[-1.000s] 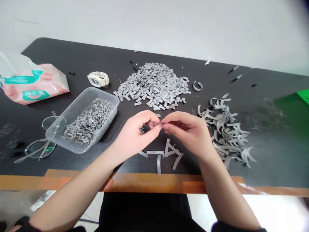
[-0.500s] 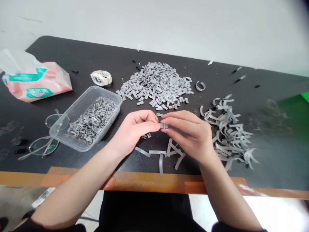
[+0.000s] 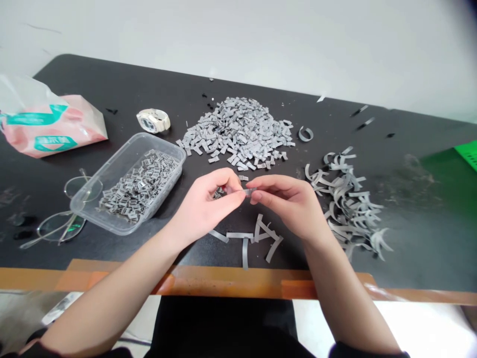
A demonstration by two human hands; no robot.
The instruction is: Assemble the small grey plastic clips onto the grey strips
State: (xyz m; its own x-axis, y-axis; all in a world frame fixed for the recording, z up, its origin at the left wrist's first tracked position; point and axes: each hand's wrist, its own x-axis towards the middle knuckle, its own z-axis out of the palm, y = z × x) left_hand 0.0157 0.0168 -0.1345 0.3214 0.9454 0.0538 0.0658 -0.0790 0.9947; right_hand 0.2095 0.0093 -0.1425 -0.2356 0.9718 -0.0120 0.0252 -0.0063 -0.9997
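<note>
Over the front middle of the table, my left hand (image 3: 210,201) pinches a short grey strap (image 3: 248,191) between thumb and index finger. My right hand (image 3: 288,199) closes on the strap's other end, fingertips almost meeting the left ones. Any small buckle on it is covered by the fingers. Several loose metal buckles (image 3: 219,193) lie partly hidden behind my left hand. Below the hands are a few flat grey strips (image 3: 239,235). Just beyond the fingertips lies one small grey piece (image 3: 243,177), with a large heap of similar pieces (image 3: 242,132) behind it.
Left of my hands stands a clear plastic box (image 3: 128,226) of small buckles (image 3: 139,191), overlapping eyeglasses (image 3: 61,226). A white watch (image 3: 153,121) and a tissue pack (image 3: 55,127) sit farther back. Curled grey strips (image 3: 352,199) lie to the right; a green object (image 3: 467,154) is at the right edge.
My right fingers have shifted and closed further over the strap, covering the buckle visible on it before. The whole view has moved slightly, so the table's things appear a little farther left.
</note>
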